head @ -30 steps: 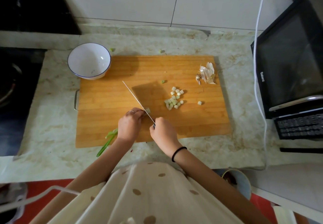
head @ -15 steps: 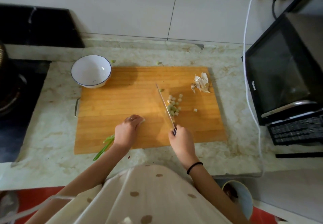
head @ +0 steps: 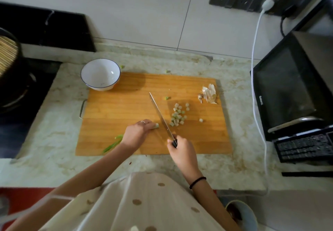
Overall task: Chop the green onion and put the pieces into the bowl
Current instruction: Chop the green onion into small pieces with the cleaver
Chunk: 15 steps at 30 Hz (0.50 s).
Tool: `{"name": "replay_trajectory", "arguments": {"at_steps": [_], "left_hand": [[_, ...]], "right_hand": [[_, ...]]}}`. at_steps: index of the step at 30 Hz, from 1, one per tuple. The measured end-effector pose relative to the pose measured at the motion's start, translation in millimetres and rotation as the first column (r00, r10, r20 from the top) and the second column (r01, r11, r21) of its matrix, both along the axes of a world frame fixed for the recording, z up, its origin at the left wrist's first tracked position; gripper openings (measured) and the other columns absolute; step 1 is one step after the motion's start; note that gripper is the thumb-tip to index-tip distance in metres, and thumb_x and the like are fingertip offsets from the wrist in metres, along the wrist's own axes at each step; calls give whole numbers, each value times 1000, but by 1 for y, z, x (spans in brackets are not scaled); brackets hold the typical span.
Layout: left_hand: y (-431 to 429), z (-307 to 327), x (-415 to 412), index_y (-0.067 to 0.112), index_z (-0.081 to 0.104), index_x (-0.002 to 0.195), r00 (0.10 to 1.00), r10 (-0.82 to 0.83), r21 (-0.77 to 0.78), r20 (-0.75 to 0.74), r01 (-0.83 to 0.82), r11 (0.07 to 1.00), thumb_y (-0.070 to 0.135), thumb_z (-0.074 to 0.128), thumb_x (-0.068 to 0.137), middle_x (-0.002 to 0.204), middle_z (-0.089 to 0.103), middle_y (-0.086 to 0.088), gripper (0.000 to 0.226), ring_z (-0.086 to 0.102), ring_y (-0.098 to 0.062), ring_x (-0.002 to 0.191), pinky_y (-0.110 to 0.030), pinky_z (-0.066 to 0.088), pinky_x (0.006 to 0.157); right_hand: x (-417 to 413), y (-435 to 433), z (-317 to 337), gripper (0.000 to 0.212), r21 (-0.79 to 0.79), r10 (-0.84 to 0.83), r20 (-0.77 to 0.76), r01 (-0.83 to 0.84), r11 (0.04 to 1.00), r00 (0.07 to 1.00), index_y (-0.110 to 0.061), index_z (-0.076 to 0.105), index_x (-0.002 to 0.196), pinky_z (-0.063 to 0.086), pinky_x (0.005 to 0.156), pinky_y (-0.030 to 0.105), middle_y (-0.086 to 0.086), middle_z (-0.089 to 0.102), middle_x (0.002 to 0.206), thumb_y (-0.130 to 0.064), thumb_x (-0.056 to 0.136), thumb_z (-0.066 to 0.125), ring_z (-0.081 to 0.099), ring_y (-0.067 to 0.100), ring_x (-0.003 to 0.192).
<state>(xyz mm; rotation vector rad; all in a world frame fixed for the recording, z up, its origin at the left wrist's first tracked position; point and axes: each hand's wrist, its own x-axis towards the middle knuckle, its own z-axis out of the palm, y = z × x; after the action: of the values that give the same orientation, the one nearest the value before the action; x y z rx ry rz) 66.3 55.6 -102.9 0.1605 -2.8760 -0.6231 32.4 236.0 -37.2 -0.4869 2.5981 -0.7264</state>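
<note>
On the wooden cutting board [head: 111, 122] my left hand [head: 137, 132] holds down the green onion [head: 156, 125]; its pale cut end pokes out past my fingers and its green leaves [head: 113, 144] trail off the board's near left edge. My right hand [head: 182, 149] grips the handle of a knife [head: 160, 115], whose blade stands on edge just right of the onion's cut end. A small heap of chopped pieces [head: 177, 116] lies right of the blade. The white bowl [head: 100, 74] with a blue rim sits at the board's far left corner, with nothing in it.
Pale onion skins [head: 209, 93] lie at the board's far right corner. Stray green bits [head: 167, 71] dot the marble counter behind the board. A black microwave [head: 292, 90] stands at the right with a white cable [head: 255, 86]. A dark stove [head: 19, 90] is at the left.
The knife swung right to the chopped heap, then came back left beside the onion's cut end. My left hand stayed on the onion. The camera view tilted up.
</note>
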Motion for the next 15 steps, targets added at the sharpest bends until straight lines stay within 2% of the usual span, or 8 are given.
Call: {"name": "replay_trajectory", "arguments": {"at_steps": [2, 4, 9, 12, 15], "left_hand": [[-1, -2, 0, 22, 72, 91, 999, 31, 20, -14, -30, 999, 12, 62, 69, 92, 71, 3, 26, 68, -18, 66, -22, 46, 40], [-1, -4, 1, 23, 72, 89, 997, 70, 43, -16, -69, 997, 15, 59, 68, 93, 72, 4, 26, 68, -18, 65, -22, 47, 41], [2, -5, 1, 25, 72, 87, 996, 89, 22, 19, -90, 996, 9, 75, 67, 94, 70, 5, 25, 67, -18, 68, -21, 44, 39], [2, -5, 2, 28, 72, 89, 995, 96, 32, 28, -96, 995, 12, 74, 70, 97, 68, 4, 25, 66, -20, 75, -23, 45, 41], [1, -5, 3, 26, 72, 88, 997, 74, 29, -1, -74, 997, 11, 72, 71, 96, 68, 2, 23, 66, -22, 77, -24, 46, 42]], "right_hand": [[2, 1, 0, 27, -16, 15, 7, -15, 1000, 1000, -26, 40, 69, 29, 39, 20, -7, 40, 49, -29, 94, 49, 39, 7, 43], [4, 3, 1, 28, -23, 28, 14, -28, 999, 1000, -22, 44, 67, 25, 40, 20, -5, 43, 49, -29, 93, 49, 42, 10, 45], [7, 1, 0, 22, 46, 93, -5, -93, 995, 996, -11, 55, 76, 25, 43, 21, -4, 50, 56, -26, 91, 47, 52, 19, 58], [7, 0, -1, 22, 87, 121, -40, -117, 989, 992, -9, 60, 84, 25, 45, 25, 3, 60, 66, -27, 90, 48, 51, 19, 60], [9, -2, 0, 24, 102, 121, -45, -116, 988, 992, -8, 58, 81, 23, 44, 24, 2, 56, 63, -26, 91, 48, 49, 20, 60]]}}
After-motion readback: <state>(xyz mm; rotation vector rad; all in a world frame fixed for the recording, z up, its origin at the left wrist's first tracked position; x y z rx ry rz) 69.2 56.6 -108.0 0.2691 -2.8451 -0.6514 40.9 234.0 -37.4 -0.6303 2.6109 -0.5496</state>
